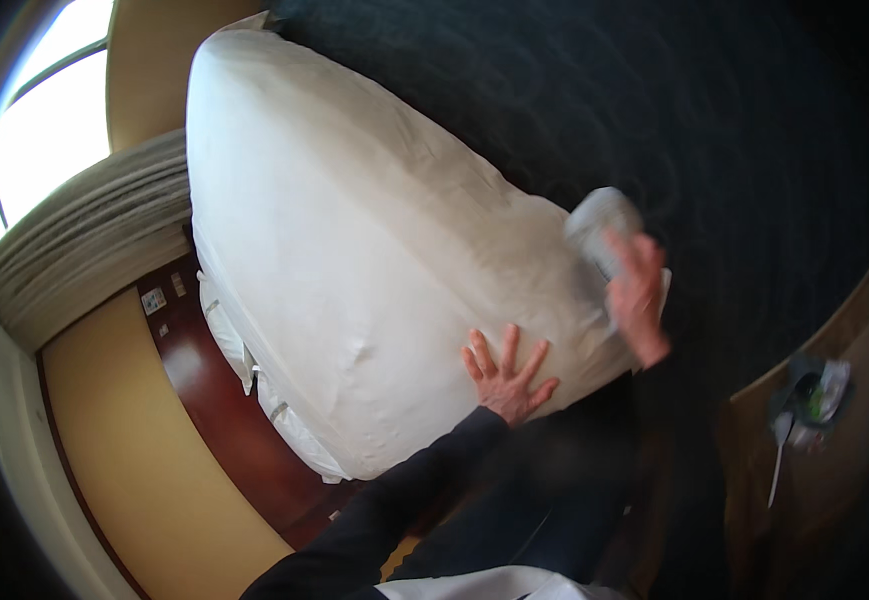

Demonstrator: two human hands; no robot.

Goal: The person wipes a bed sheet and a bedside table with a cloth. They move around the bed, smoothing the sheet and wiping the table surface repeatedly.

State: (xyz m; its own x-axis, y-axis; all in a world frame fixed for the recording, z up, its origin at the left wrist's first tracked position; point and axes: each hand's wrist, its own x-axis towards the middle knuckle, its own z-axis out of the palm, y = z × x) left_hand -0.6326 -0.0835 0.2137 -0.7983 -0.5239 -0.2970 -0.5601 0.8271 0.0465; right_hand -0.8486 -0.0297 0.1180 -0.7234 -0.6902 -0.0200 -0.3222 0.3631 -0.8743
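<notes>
A bed covered with a white sheet [314,225] fills the middle of the view. My left hand [509,382] lies palm down on the sheet near the bed's lower right edge, with its fingers spread and nothing in it. To its right, my right hand [637,292] is blurred at the bed's corner. A whitish, rounded piece of what looks like cloth [603,221] stands out just beyond its fingers, also blurred. Whether the right hand grips this piece or only touches it cannot be made out.
White pillows [292,431] lie along the dark red wooden headboard [216,405]. Curtains [104,225] hang by a bright window at upper left. Dark carpet [704,150] borders the bed. At right, a brown surface [839,480] holds a container with assorted items and a white-handled tool [777,457].
</notes>
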